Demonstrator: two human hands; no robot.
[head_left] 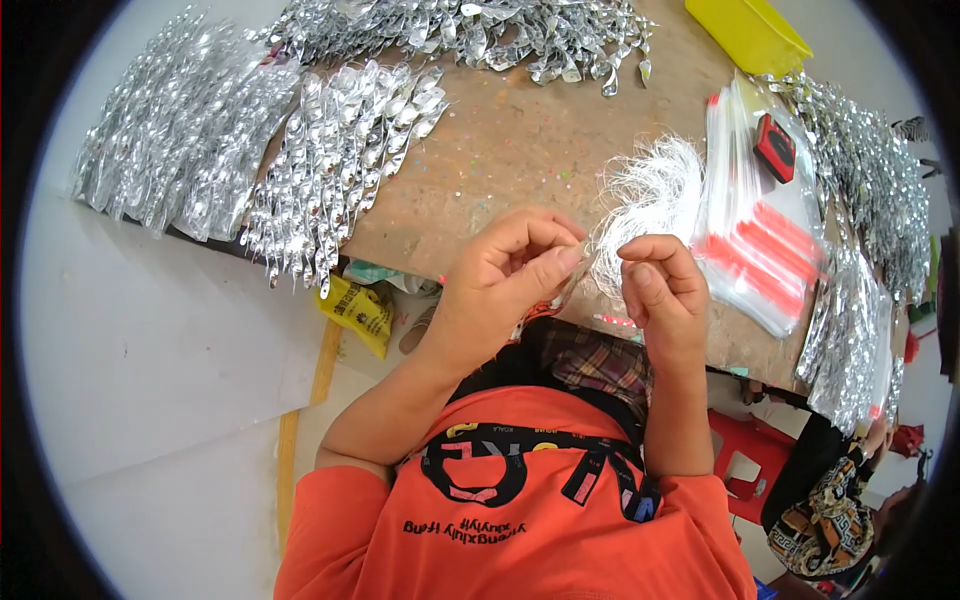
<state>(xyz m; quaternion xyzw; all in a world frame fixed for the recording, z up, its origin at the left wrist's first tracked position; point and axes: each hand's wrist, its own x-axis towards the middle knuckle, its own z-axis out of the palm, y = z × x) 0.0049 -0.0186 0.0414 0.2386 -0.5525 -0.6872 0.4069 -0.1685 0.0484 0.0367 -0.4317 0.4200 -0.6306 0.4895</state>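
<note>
Above the front edge of the table, my left hand [513,278] is closed, thumb tip pressed against the index finger. Something thin, perhaps a strand, hangs below its fingertips, too fine to name. A short gap to the right, my right hand [664,297] has its fingers curled in with the thumb against them. Whatever it may hold is too small to make out. Just behind and between the hands lies a loose bundle of white string [655,190]. To its right is a stack of clear plastic bags [735,190] with red bands.
Silver twisted foil strands [340,160] hang over the table's [510,150] left edge, with more silver strands [470,35] at the back and along the right [860,180]. A red and black box-shaped object [775,148] rests on the bags. A yellow basin [750,35] sits far right. Another person's patterned sleeve [825,520] shows lower right.
</note>
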